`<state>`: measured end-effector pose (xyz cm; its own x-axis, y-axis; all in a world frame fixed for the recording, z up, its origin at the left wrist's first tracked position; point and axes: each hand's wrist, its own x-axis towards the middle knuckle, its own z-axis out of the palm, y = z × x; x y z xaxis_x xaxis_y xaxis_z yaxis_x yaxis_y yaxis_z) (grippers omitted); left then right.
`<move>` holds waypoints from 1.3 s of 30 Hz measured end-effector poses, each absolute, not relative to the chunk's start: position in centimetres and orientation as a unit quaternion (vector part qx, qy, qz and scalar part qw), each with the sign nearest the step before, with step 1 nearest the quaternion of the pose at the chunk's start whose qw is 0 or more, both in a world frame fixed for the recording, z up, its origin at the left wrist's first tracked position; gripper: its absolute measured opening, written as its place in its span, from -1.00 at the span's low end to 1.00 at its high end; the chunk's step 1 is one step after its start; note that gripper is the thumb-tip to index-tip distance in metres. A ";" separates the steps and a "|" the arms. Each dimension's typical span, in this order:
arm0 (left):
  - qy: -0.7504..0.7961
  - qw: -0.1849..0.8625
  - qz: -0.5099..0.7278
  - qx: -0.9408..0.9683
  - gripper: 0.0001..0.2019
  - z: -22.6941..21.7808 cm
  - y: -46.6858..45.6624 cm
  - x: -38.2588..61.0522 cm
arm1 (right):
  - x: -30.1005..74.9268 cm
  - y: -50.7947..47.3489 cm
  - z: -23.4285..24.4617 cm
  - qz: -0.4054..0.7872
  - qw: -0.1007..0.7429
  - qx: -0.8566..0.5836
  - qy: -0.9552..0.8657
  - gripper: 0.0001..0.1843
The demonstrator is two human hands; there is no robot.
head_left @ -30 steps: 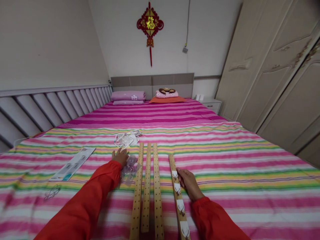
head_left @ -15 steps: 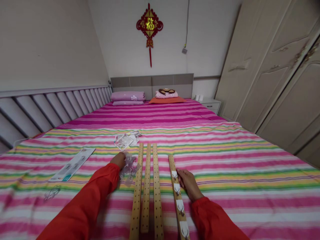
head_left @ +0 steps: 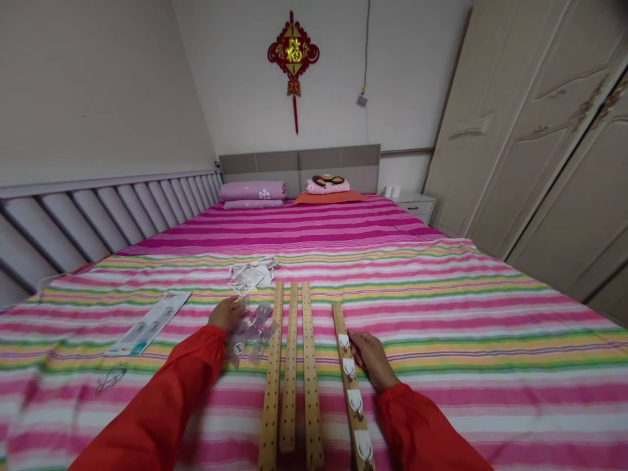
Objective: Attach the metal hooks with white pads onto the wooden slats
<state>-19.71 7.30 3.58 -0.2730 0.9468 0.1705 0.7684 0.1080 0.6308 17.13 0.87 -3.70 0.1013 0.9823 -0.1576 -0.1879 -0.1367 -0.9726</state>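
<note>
My left hand (head_left: 227,315) is closed at the upper left edge of some clear plastic packaging (head_left: 252,330), which lies crumpled beside the wooden strips. My right hand (head_left: 370,356) is closed at the right edge of a wooden strip (head_left: 338,317) with several white adhesive hooks on it, its fingers by the farthest hook (head_left: 344,342). Between my hands lie three more strips with rows of holes: a left one (head_left: 269,392), a shorter middle one (head_left: 289,386) and a right one (head_left: 311,392).
A flat package with hooks (head_left: 152,324) lies to the left, with a thin clear piece (head_left: 112,377) below it. Further up the striped bed sheet (head_left: 441,314) is a heap of clear and white wrappers (head_left: 252,275). A railing (head_left: 122,209) runs along the left.
The clear plastic has come down flatter on the sheet and spread out, with my left hand shifting slightly left. My right hand has stayed by the hooked strip.
</note>
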 end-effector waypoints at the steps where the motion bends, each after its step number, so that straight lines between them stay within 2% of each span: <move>1: 0.732 0.127 0.320 0.588 -0.94 3.7 7.2 -19.9 | 17.1 0.8 -3.7 0.549 0.533 -0.517 -0.384 -0.57; 8: 0.752 0.014 0.206 0.625 -0.75 5.6 5.0 -19.9 | 17.0 0.9 -3.8 0.544 0.536 -0.516 -0.388 -0.56; 11: 0.746 -0.027 0.116 0.656 -0.73 6.6 4.1 -19.4 | 17.1 0.9 -3.9 0.545 0.536 -0.513 -0.390 -0.58; 13: 0.730 -0.040 0.120 0.672 -0.74 7.1 4.0 -19.2 | 17.1 0.9 -4.0 0.545 0.534 -0.515 -0.391 -0.59; 16: 0.715 0.019 0.246 0.654 -0.76 7.7 4.2 -19.3 | 17.1 1.0 -4.0 0.545 0.534 -0.514 -0.391 -0.59; 19: 0.707 0.156 0.375 0.579 -0.77 8.1 4.6 -19.7 | 17.1 1.0 -4.2 0.541 0.537 -0.512 -0.395 -0.59; 22: 0.687 0.287 0.413 0.526 -0.76 8.3 4.6 -20.0 | 17.1 1.0 -4.3 0.538 0.541 -0.510 -0.397 -0.59; 24: 0.691 0.304 0.400 0.520 -0.76 8.4 4.4 -20.2 | 17.1 1.0 -4.4 0.539 0.542 -0.507 -0.398 -0.60; 28: 0.731 0.200 0.376 0.534 -0.78 8.3 3.9 -20.6 | 17.1 1.0 -4.3 0.538 0.541 -0.510 -0.396 -0.61; 34: 0.730 0.069 0.323 0.599 -0.67 8.3 3.2 -20.4 | 17.1 0.8 -4.0 0.541 0.539 -0.514 -0.391 -0.63; 39: 0.687 0.078 0.390 0.609 -0.59 7.7 2.8 -20.1 | 17.1 0.8 -4.1 0.548 0.542 -0.506 -0.388 -0.63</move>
<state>-20.08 2.84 7.74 -0.2467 0.8968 0.3673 0.7755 -0.0446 0.6298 17.09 0.81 -4.11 0.0994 0.9860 -0.1342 -0.2002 -0.1123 -0.9733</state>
